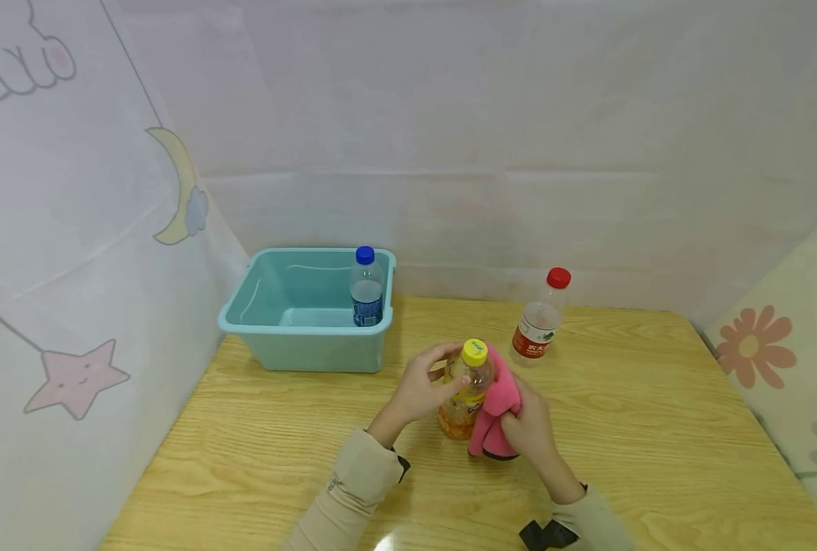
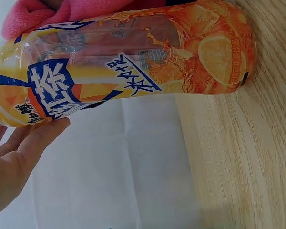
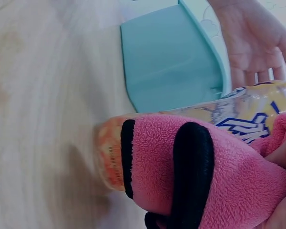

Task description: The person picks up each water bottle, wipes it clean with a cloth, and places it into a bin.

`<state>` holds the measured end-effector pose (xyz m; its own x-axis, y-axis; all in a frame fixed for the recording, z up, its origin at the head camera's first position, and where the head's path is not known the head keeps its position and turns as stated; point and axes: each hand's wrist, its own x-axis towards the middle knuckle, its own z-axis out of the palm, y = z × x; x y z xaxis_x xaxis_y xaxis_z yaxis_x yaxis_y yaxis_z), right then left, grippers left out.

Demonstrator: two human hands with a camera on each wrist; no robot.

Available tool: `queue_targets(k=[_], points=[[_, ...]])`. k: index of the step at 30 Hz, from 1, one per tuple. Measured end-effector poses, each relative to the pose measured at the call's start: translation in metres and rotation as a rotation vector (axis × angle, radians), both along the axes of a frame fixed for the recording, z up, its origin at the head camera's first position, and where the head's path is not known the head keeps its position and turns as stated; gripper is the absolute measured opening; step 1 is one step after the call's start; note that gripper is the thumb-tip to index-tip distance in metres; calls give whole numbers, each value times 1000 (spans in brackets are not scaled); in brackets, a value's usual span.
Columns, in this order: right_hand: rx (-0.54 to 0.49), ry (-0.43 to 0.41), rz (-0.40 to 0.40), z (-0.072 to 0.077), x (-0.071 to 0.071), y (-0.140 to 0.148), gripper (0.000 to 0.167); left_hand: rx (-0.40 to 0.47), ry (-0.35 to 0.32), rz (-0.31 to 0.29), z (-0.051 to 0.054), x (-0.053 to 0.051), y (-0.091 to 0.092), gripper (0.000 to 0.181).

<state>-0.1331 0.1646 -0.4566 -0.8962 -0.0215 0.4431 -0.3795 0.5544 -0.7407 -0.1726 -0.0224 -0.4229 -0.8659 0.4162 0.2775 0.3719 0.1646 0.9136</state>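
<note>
Left hand [image 1: 419, 387] curls round the tea bottle [image 1: 468, 399], lower center; right hand [image 1: 534, 427] grips the cloth [image 1: 501, 401]. Bottle's probably light, slick, squashy, so hold it up high.

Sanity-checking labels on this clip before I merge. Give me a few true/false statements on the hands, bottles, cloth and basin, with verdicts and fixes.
1. The left hand grips the yellow-capped bottle. True.
2. The pink cloth is in the left hand. False: the right hand holds the pink cloth.
3. The blue-capped bottle is inside the teal basin. True.
4. The red-capped bottle is in the teal basin too. False: the red-capped bottle stands on the table.
5. Neither hand touches the teal basin. True.
</note>
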Motion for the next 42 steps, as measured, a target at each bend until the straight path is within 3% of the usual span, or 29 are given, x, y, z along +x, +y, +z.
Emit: queue_targets(k=[8,15,19,23,26,35,42], points=[[-23,-69,30,-14,-3,2,55,9,-15,-12,-2,-1,0,46],[-9,-211,54,-32,-6,2,47,-7,-36,-10,0,-1,0,46],[58,-239,41,-41,-6,2,53,-25,-42,-15,14,6,0,45],[62,-230,45,-41,-6,4,54,-21,-32,-13,32,16,-1,42],[55,-230,46,-41,-5,5,56,-4,-13,-7,34,19,-2,41],[84,-199,15,-30,1,25,60,26,36,-24,29,19,-3,40],[158,-137,-39,-18,14,49,59,43,7,-9,5,9,-6,45]])
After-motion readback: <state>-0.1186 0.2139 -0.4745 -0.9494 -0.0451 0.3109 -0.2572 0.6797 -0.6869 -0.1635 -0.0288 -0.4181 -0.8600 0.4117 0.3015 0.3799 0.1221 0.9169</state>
